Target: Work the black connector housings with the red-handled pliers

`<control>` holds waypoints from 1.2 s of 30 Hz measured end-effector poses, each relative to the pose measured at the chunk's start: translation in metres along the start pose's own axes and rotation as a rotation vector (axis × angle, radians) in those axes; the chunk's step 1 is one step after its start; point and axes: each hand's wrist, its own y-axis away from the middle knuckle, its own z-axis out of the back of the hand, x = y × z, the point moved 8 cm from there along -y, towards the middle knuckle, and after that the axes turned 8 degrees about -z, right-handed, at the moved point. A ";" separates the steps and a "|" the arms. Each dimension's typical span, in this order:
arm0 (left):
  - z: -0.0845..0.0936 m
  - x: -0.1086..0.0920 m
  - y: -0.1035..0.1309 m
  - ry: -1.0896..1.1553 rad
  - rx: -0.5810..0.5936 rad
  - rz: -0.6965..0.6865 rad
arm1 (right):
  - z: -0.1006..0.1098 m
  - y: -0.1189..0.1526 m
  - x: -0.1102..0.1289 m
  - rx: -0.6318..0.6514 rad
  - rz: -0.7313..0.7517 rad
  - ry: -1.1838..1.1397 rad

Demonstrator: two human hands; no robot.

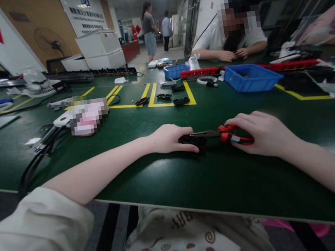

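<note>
My left hand (171, 138) is closed around a small black part (197, 140), pinched between thumb and fingers just above the green table (162, 180). In my right hand (259, 134) is a pair of long-nose pliers (225, 133) with red and black handles. The handles stand somewhat apart in my grip. The pliers' dark jaws point left and lie over the top of the black part; whether they grip it I cannot tell. Farther back, several similar black parts (180, 101) lie on the table by yellow tape lines.
Blue bins (251, 77) (176, 71) stand toward the back, near a red strip (200, 72). At left lie a phone (89, 116) and black cables (39, 154). Across the table sits a person in white (230, 42). The table's front edge (173, 208) runs close to me.
</note>
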 end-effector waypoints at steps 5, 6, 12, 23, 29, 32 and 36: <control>-0.001 0.001 0.000 0.003 0.009 0.015 | 0.004 0.001 0.005 -0.031 0.052 0.026; -0.001 0.001 0.000 0.000 0.010 0.015 | 0.005 0.001 0.006 -0.040 0.060 0.040; 0.000 0.002 0.000 0.019 -0.004 0.013 | 0.005 0.003 0.012 -0.037 0.079 0.152; 0.001 0.003 -0.001 0.050 -0.026 0.030 | 0.002 -0.001 0.014 0.000 0.053 0.207; 0.001 0.003 -0.001 -0.007 -0.003 0.036 | 0.002 0.000 0.007 -0.017 0.058 0.224; 0.000 0.002 -0.001 -0.001 0.004 0.031 | 0.003 0.000 0.005 -0.028 0.055 0.234; 0.001 0.001 0.000 0.007 0.000 0.027 | 0.000 0.000 0.001 -0.017 0.028 0.191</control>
